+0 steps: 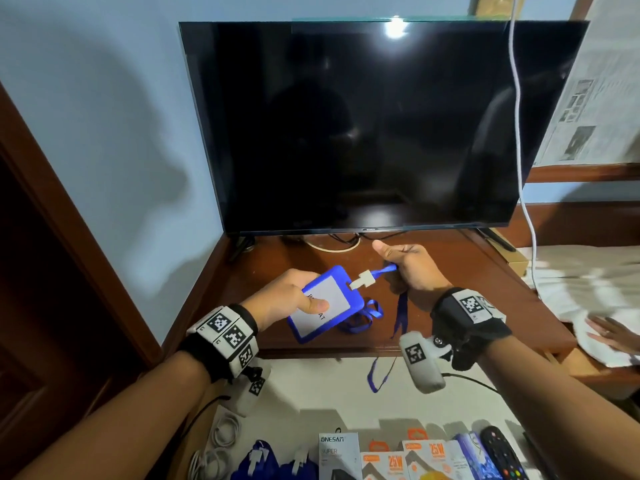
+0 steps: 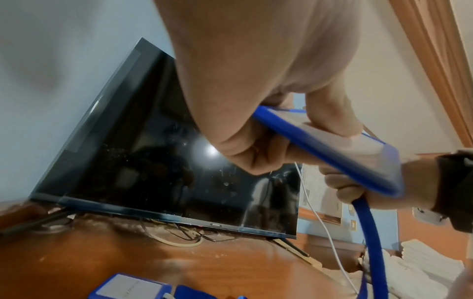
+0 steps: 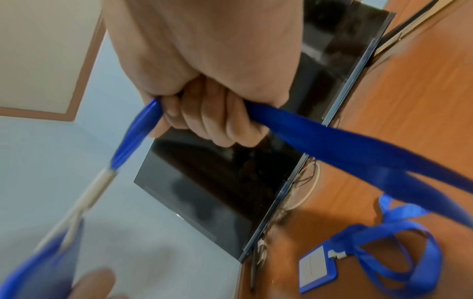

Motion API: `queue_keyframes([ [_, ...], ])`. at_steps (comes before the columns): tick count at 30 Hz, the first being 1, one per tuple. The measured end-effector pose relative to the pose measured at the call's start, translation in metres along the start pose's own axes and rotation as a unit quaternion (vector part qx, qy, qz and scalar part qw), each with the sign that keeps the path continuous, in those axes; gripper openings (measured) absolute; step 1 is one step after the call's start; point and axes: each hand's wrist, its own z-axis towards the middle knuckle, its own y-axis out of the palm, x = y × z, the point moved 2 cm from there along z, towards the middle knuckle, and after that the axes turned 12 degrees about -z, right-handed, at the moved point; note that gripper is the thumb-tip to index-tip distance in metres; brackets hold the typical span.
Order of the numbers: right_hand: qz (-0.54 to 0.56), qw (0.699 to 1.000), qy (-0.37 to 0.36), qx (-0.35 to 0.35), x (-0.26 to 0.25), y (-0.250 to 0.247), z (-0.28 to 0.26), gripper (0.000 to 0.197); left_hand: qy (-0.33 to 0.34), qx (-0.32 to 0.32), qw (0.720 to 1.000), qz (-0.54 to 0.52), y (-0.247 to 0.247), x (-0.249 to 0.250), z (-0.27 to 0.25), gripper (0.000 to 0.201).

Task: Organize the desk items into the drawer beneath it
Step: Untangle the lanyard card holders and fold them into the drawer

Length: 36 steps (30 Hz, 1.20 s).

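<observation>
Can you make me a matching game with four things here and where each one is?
Things:
1. blue plastic badge holder
2. blue fabric lanyard strap
3. big black flat TV screen
4. black remote control with coloured buttons

Places:
A. standing at the back of the brown wooden desk
B. lying low at the near right edge of the head view
C. held in the left hand
D. gripped in the right hand

Pairs: 1-C, 2-D, 3-A, 4-B

Head view looks down, wrist views close, all share television
</observation>
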Motion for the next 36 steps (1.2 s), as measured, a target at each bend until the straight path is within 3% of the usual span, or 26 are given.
queue_keyframes([
  [3,-0.061,0.996,0.002,-0.070,-0.004,-0.012,-0.001,0.054,-0.013,-0.014,0.998,0.061,-0.005,0.001,0.000,0.037],
  [6,-0.132,0.981,-0.050,-0.130,-0.008,-0.018,-0.004,0.028,-0.020,-0.015,0.995,0.092,-0.012,0.003,0.000,0.032],
  [10,-0.217,0.958,-0.103,-0.157,-0.008,-0.018,-0.007,0.021,-0.025,-0.010,0.991,0.128,-0.023,0.000,0.002,0.010],
  [15,-0.239,0.952,-0.106,-0.157,-0.008,-0.019,-0.009,0.009,-0.062,-0.028,0.984,0.167,-0.030,-0.010,0.006,0.016],
  [17,-0.209,0.960,-0.097,-0.161,-0.005,-0.019,-0.007,0.017,-0.062,-0.024,0.984,0.167,-0.032,-0.010,0.008,0.021],
  [20,-0.067,0.986,-0.046,-0.144,0.002,-0.015,-0.003,0.022,-0.047,-0.013,0.993,0.107,-0.030,-0.007,0.010,0.029],
  [23,0.048,0.994,-0.007,-0.097,0.003,-0.004,0.001,0.029,-0.005,0.017,0.999,-0.044,-0.022,-0.002,0.012,0.031],
  [26,0.072,0.996,-0.001,-0.049,-0.004,0.012,0.005,0.033,0.038,0.069,0.984,-0.162,-0.012,0.001,0.019,0.032],
  [31,0.057,0.996,-0.054,-0.040,-0.018,0.037,0.005,0.034,0.076,0.195,0.957,-0.202,0.011,0.017,0.036,0.016],
  [34,0.064,0.991,-0.107,-0.045,-0.027,0.051,0.002,0.023,0.094,0.218,0.946,-0.220,0.028,0.031,0.041,0.018],
  [36,0.077,0.990,-0.117,-0.033,-0.028,0.056,0.004,0.025,0.093,0.225,0.940,-0.240,0.034,0.034,0.043,0.021],
])
